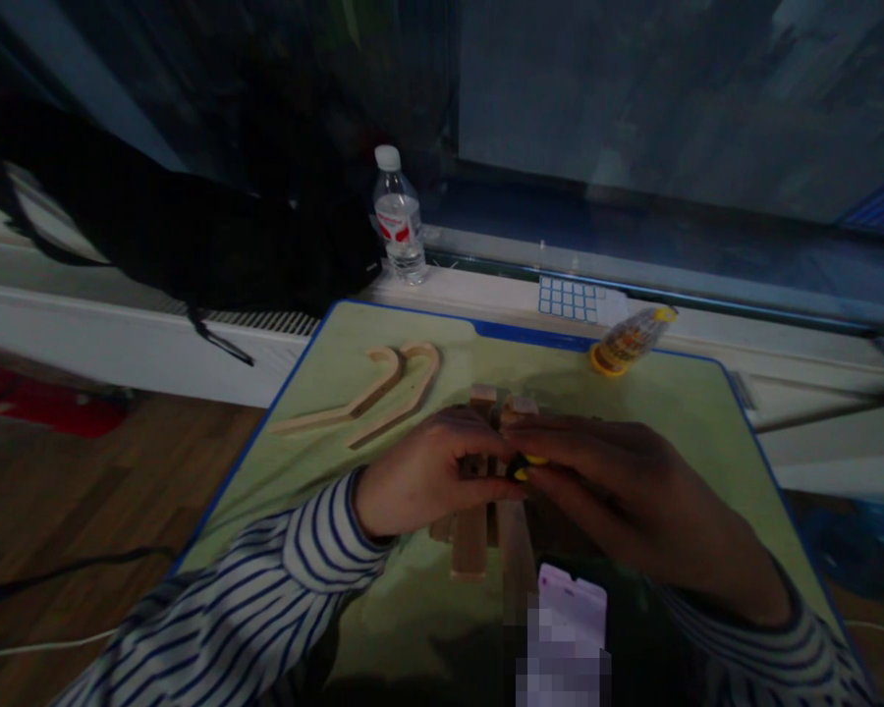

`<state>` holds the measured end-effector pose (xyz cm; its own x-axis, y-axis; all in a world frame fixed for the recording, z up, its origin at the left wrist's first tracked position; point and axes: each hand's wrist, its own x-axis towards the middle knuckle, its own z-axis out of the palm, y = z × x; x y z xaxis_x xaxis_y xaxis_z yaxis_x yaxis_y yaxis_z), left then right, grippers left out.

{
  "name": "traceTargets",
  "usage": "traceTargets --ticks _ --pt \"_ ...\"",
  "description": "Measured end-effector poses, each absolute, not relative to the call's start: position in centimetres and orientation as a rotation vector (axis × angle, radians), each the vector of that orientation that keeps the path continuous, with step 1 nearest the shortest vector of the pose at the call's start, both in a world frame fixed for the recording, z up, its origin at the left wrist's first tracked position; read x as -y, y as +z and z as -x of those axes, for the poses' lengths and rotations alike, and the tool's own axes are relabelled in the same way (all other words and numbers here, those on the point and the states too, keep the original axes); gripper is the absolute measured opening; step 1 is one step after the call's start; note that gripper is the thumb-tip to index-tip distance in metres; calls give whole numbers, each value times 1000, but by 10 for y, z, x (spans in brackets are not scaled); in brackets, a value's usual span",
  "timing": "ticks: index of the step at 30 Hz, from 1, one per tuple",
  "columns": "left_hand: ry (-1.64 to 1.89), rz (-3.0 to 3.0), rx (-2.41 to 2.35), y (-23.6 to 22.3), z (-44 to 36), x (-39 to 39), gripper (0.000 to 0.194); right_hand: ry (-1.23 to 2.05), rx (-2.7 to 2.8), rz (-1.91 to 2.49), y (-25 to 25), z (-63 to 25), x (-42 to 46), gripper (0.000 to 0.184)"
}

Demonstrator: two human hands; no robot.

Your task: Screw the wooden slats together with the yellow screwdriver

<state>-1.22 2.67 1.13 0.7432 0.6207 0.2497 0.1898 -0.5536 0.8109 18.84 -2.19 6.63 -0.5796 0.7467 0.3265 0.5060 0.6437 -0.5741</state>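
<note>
Over the middle of the table, a wooden assembly [469, 545] of light bars and blocks lies between my hands. My left hand [431, 471] is closed around its left side, thumb and fingers reaching toward the centre. Between the fingertips of my right hand [626, 491] is a small black-and-yellow tool [520, 465]; its full shape is hidden by the fingers. The fingertips of both hands nearly meet at this tool. Two hook-shaped wooden pieces, one a curved strip [372, 393] and the other a curved strip [405, 407], lie left of the assembly.
A tapered bottle with a yellow cap [629, 341] stands at the table's back right. Behind the table, a water bottle [400, 226] and a blue-gridded sheet [569, 299] are on the sill. A lilac, partly pixelated object [573, 609] is near me. A black bag [192, 226] sits left.
</note>
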Motion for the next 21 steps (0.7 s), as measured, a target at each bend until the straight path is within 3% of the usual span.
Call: traceTargets --ticks 21 --pt "590 -1976 -368 6 10 -36 19 421 2377 1117 66 -186 22 21"
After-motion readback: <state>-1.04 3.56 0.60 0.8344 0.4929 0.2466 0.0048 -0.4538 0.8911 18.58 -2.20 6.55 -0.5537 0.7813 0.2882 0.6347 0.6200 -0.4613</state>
